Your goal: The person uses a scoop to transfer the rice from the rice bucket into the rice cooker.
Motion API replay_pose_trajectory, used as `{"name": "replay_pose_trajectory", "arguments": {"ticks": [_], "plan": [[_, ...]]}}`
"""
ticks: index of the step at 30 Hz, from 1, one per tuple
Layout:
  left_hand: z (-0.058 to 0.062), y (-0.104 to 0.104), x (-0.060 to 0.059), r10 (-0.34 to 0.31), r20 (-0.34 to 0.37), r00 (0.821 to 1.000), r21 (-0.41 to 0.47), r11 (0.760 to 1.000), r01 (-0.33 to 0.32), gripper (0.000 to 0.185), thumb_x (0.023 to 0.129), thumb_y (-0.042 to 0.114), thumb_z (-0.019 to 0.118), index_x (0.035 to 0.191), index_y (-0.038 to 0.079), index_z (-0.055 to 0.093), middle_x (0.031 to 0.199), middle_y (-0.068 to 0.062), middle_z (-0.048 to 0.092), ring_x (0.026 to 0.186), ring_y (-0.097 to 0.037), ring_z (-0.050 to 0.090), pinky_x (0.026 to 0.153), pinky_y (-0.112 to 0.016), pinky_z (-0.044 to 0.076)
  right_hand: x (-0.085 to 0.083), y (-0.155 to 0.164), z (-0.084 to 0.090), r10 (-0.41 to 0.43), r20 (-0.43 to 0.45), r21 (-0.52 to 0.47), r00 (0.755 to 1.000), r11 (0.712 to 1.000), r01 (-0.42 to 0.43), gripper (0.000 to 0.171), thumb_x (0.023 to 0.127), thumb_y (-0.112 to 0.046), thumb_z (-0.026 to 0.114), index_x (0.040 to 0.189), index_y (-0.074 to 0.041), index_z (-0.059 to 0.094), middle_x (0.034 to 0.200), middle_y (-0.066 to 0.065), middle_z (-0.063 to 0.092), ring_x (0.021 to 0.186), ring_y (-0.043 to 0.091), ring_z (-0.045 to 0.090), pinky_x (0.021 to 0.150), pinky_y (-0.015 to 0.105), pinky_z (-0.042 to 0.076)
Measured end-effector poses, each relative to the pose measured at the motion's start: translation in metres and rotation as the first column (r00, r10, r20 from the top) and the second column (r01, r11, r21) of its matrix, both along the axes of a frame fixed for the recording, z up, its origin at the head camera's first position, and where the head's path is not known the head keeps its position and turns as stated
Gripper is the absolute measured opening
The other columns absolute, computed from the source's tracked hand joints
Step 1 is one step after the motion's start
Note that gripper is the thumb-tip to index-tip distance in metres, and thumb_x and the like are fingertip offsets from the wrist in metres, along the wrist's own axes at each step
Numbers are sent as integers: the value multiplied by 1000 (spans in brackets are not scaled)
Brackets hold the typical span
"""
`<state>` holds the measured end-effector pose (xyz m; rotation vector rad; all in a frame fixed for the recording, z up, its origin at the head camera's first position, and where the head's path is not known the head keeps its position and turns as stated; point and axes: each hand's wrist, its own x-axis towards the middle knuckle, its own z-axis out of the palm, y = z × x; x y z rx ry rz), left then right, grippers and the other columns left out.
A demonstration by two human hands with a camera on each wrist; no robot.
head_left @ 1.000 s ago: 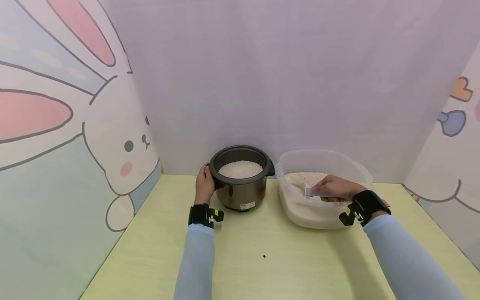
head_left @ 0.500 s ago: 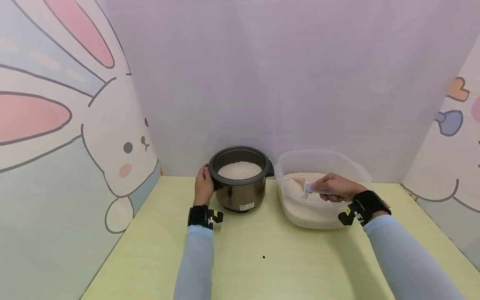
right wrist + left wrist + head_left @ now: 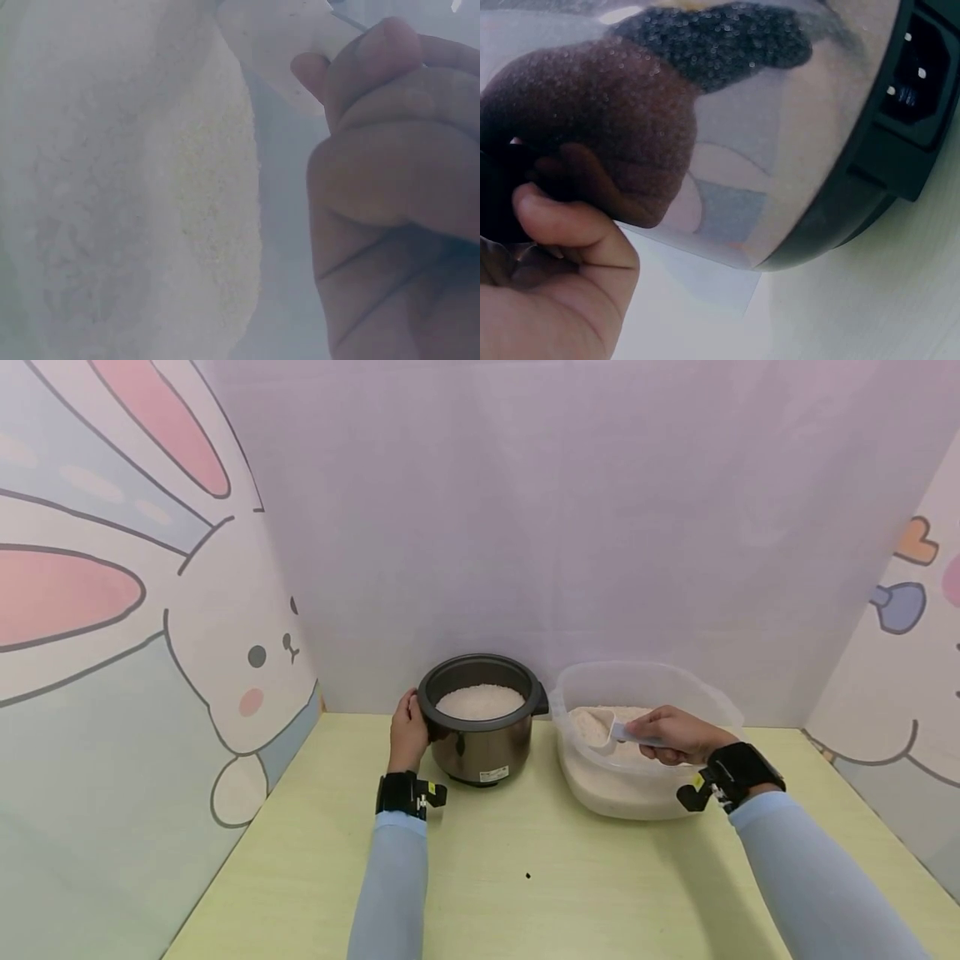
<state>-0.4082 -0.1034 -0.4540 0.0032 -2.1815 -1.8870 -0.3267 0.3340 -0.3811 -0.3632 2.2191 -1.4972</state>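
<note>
A dark rice cooker (image 3: 480,747) stands lidless at the back middle, with white rice (image 3: 481,701) inside its pot. My left hand (image 3: 409,732) grips its black side handle; the left wrist view shows the thumb and curled fingers (image 3: 570,232) around that handle. To the cooker's right sits a translucent plastic bin (image 3: 622,797) holding more rice (image 3: 217,202). Over that rice, within the bin, my right hand (image 3: 675,735) holds a white scoop (image 3: 604,737) by its pale handle. Rice shows in the scoop's bowl, which points left.
Both containers stand near the back wall (image 3: 480,527) on a pale green table (image 3: 465,877). Cartoon-printed walls (image 3: 217,677) close in the left and right sides. A small dark speck (image 3: 528,875) lies on the table in front of the cooker.
The scoop has come up out of the rice in the bin, and its bowl, buried before, now shows with rice in it. My left hand stays on the cooker's handle.
</note>
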Motion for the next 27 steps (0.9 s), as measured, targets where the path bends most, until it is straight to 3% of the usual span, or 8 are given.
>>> {"name": "replay_pose_trajectory", "arguments": {"ticks": [6,11,19,27], "plan": [[-1,0,0,4,-3,1000,-3,1000,-4,48,114,30,33,155,6,41,157,-18,44,141,-35,44,109,-56,42,0,0,3,-8,44,-75,999,997,11,41,112,-25,43,124,9,62,72,1,53,46,5,31,47,28,25],[-2,0,0,3,-1,1000,-5,1000,-3,49,114,31,34,156,6,41,158,-18,43,142,-35,43,111,-56,40,3,1,4,-1,50,-142,999,990,8,42,113,-24,40,129,11,58,75,1,54,47,6,31,48,31,22],[-2,-1,-1,5,-8,1000,-6,1000,-5,49,114,30,34,155,5,42,157,-18,43,143,-34,41,113,-54,38,5,1,4,-60,43,-153,997,986,66,52,113,-28,38,134,19,42,75,1,54,48,7,31,50,32,21],[0,0,-1,7,-11,1000,-8,1000,-8,49,114,29,34,155,4,41,157,-18,43,144,-35,41,114,-54,37,7,2,7,-98,38,-220,994,970,104,43,113,-29,40,131,7,55,76,1,55,49,6,34,50,32,21]]}}
